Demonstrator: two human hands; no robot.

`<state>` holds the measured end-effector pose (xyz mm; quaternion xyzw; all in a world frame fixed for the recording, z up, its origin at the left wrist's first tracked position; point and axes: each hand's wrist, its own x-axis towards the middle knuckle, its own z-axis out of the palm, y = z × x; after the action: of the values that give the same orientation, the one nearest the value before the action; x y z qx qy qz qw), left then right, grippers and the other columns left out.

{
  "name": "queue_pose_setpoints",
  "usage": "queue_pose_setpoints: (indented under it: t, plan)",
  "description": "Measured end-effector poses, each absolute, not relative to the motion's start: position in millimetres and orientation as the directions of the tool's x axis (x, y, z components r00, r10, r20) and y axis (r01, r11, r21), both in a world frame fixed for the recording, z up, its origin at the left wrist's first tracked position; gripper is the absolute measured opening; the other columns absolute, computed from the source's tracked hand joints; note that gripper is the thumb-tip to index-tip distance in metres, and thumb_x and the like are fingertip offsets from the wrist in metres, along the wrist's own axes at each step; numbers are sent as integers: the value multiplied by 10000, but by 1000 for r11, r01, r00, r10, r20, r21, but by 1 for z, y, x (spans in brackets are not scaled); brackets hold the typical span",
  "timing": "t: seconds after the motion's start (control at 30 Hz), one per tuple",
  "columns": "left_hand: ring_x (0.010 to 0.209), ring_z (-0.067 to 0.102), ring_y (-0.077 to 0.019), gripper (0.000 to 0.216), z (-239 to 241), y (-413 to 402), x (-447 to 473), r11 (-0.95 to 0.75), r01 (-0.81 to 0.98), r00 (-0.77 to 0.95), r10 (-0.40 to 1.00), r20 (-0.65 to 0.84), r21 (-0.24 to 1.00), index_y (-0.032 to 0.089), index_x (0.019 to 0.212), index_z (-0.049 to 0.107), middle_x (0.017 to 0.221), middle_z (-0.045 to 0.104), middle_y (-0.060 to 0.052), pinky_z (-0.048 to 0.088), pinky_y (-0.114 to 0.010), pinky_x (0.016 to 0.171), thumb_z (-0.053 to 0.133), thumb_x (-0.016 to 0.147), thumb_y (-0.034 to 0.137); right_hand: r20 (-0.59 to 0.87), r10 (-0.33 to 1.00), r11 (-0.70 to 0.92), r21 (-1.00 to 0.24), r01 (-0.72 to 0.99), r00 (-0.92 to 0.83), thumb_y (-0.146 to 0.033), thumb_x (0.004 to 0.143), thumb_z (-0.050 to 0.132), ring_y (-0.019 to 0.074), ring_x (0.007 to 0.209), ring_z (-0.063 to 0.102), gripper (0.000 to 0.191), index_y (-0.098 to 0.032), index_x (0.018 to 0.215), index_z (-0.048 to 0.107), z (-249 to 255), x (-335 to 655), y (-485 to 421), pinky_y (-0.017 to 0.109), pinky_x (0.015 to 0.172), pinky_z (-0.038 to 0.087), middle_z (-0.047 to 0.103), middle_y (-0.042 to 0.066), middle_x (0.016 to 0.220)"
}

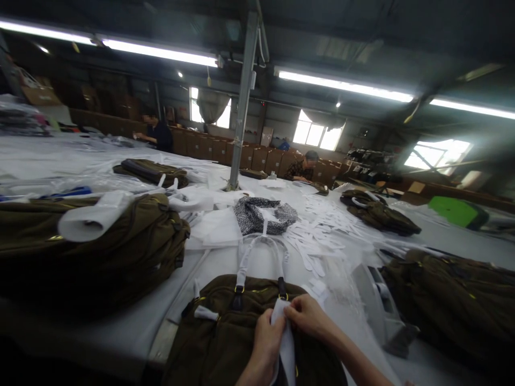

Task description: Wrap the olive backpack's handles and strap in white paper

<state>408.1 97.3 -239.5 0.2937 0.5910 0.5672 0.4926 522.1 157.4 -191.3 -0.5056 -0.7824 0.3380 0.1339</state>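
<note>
An olive-green bag [225, 343] lies in front of me, with yellow zips and two handles [243, 262] wrapped in white standing up from its top. Over its right side runs a strip of white wrapping [286, 348]. My left hand [265, 338] is closed on the strip from the left. At the strip's upper end, just under the right handle's base, my right hand [308, 316] pinches its edge between thumb and fingers. A white-wrapped zip pull [206, 313] sticks out on the bag's left part.
Large olive bags lie to the left [120, 252] and right [454, 300]. A grey tape dispenser [382, 311] stands at right. Beyond my bag are a black-and-white speckled cloth [257, 214], loose white strips [317, 236] and a metal post [242, 102]. Two people work farther back.
</note>
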Motion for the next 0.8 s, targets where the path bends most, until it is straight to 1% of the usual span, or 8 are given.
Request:
queue_pose_setpoints:
  t: [0.13, 0.3, 0.47, 0.53, 0.6, 0.67, 0.7, 0.8]
  plan:
    - [528, 420, -117, 197, -237, 95, 409, 181, -170, -349, 908, -231, 969, 134, 597, 545, 527, 502, 15, 295, -221, 486, 590, 669, 313, -157, 905, 221, -621, 752, -396, -375, 757, 487, 102, 408, 500, 350, -143, 519, 597, -193, 518, 158, 183, 399, 312, 565, 5, 428]
    - [574, 446, -137, 196, -236, 92, 409, 171, -113, -363, 910, -201, 979, 142, 610, 540, 565, 528, -1, 318, -230, 523, 555, 699, 316, -155, 938, 182, -542, 821, -311, -421, 691, 569, 116, 446, 506, 343, -145, 487, 580, -197, 516, 162, 203, 408, 280, 551, 6, 425]
    - [587, 449, -141, 198, -241, 94, 408, 179, -69, -353, 916, -192, 981, 143, 618, 530, 583, 524, -5, 320, -236, 531, 532, 707, 319, -149, 958, 128, -546, 828, -246, -458, 670, 584, 136, 502, 539, 357, -154, 483, 564, -201, 516, 160, 216, 449, 307, 566, 9, 451]
    - [597, 457, -141, 212, -243, 94, 407, 176, -70, -337, 922, -189, 982, 135, 642, 542, 599, 532, -7, 326, -236, 538, 527, 709, 336, -137, 967, 106, -553, 827, -216, -459, 671, 580, 151, 533, 559, 338, -157, 519, 570, -201, 516, 157, 225, 475, 330, 584, 14, 482]
    - [600, 460, -138, 225, -245, 93, 407, 175, -76, -325, 927, -190, 982, 128, 659, 551, 606, 536, -7, 328, -236, 538, 530, 705, 347, -72, 982, 103, -570, 815, -174, -447, 635, 620, 168, 600, 583, 292, -158, 631, 580, -201, 516, 155, 230, 527, 369, 627, 18, 575]
    - [587, 459, -129, 244, -246, 93, 407, 167, -108, -319, 928, -193, 980, 128, 664, 553, 598, 532, 1, 323, -231, 520, 543, 699, 369, -44, 989, 84, -614, 785, -139, -430, 592, 664, 169, 615, 591, 335, -163, 763, 553, -201, 516, 154, 232, 551, 395, 644, 10, 639]
    - [570, 460, -123, 258, -247, 92, 407, 165, -145, -311, 929, -203, 976, 131, 664, 550, 586, 529, 7, 320, -227, 506, 558, 691, 387, -64, 988, 64, -644, 762, -137, -424, 587, 672, 160, 578, 584, 367, -168, 808, 529, -202, 516, 155, 229, 533, 397, 637, -3, 624]
    - [485, 492, -124, 325, -248, 92, 405, 176, -352, -221, 939, -264, 919, 145, 692, 541, 529, 553, 13, 337, -230, 463, 610, 647, 459, -224, 958, -40, -725, 688, -181, -458, 650, 623, 115, 376, 476, 355, -179, 815, 479, -207, 514, 156, 207, 390, 319, 530, -64, 436]
